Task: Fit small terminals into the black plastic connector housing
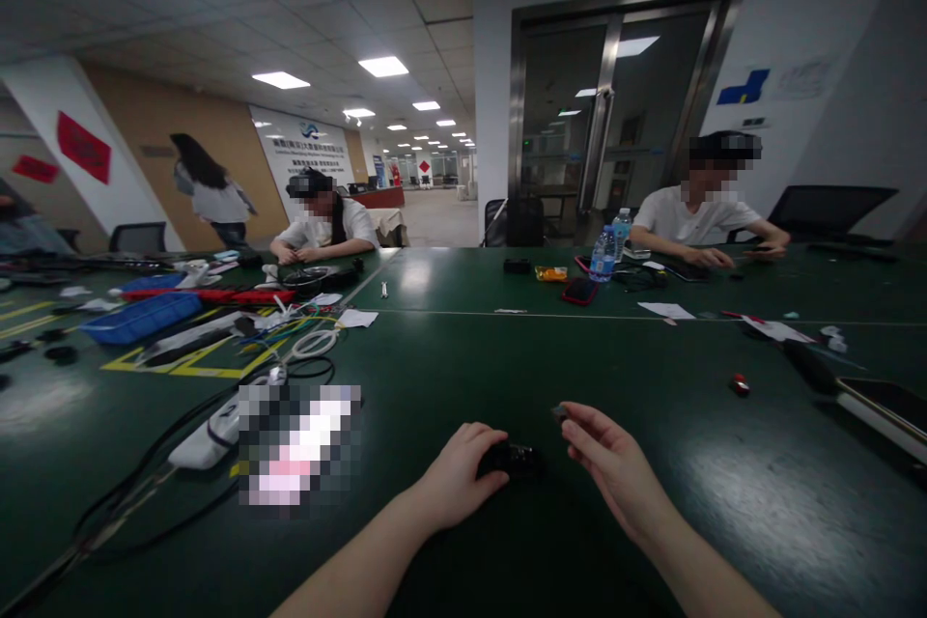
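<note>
Clamping black device (519, 459) with left grip (463, 475) on desk (435, 362), toward near edge | pinching small grey piece (558, 413) in right grip (612, 463) | held apart, not joined; further progress impossible to tell

Dim room, ceiling glare, seemingly soft

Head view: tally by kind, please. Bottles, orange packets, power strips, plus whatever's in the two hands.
Bottles: 2
Orange packet: 1
Power strip: 1
Black object in left hand: 1
Small grey piece in right hand: 1
Total: 6
</note>
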{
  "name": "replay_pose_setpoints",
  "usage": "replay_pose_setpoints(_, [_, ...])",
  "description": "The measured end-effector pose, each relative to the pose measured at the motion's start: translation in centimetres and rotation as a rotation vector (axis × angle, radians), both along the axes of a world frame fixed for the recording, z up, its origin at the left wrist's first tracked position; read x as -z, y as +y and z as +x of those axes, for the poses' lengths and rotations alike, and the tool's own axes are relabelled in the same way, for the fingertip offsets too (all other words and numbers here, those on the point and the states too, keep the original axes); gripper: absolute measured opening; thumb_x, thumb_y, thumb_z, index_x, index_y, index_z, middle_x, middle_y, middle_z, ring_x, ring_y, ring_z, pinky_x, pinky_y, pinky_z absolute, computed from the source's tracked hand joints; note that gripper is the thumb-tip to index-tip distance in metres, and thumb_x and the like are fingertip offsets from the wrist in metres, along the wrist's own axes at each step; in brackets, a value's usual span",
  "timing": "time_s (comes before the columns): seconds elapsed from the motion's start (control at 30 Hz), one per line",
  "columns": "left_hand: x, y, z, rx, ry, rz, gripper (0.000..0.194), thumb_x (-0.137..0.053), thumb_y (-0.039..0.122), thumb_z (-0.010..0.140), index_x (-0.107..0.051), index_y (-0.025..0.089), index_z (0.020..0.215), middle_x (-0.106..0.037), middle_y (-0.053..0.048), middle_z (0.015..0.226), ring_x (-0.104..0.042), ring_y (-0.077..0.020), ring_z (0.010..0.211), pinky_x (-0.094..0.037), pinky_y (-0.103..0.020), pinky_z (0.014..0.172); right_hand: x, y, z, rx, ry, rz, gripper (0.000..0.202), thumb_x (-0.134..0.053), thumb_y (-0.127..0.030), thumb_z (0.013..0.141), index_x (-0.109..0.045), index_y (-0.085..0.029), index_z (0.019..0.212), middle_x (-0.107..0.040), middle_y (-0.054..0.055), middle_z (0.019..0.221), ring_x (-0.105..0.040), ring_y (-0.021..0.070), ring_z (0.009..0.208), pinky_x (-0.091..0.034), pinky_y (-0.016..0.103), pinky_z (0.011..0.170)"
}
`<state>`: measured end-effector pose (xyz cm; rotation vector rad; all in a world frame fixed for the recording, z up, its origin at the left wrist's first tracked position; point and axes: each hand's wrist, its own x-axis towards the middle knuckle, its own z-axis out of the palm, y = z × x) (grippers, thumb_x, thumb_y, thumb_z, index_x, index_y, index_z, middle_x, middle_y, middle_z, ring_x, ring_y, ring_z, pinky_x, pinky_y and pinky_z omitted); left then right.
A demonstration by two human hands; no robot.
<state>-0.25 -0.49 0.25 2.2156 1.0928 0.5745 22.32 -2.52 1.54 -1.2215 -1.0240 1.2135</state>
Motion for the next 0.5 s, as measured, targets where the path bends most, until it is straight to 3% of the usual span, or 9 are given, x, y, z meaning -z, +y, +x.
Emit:
replay_pose_setpoints(0.27, [0.0, 0.0, -0.1, -0.005, -0.007, -0.006, 0.044, -0.06, 0.024, 0.078, -0.049, 0.023, 0.121, -0.051, -0.006, 0.117, -0.046, -0.0211, 0.108, -0.038, -0.035, 0.095, 0.5, -0.2, -0.8, -0.108, -0.156, 0.103, 0.033, -0.07, -0.037, 0.068, -0.066, -0.025, 0.098, -0.066, 0.003, 0.094, -0.06, 0.0213, 0.088, -0.048, 0.035, 0.079])
replay_pose_setpoints(0.5, [0.2, 0.1, 0.1, -0.015, -0.006, 0.025, 0.045, -0.061, 0.024, 0.077, -0.05, 0.023, 0.12, -0.052, -0.006, 0.115, -0.046, -0.0218, 0.106, -0.039, -0.036, 0.095, 0.4, -0.6, -1.6, -0.184, -0.311, 0.13, 0.026, -0.067, -0.036, 0.068, -0.068, -0.025, 0.092, -0.066, 0.001, 0.082, -0.059, 0.0192, 0.075, -0.047, 0.032, 0.069])
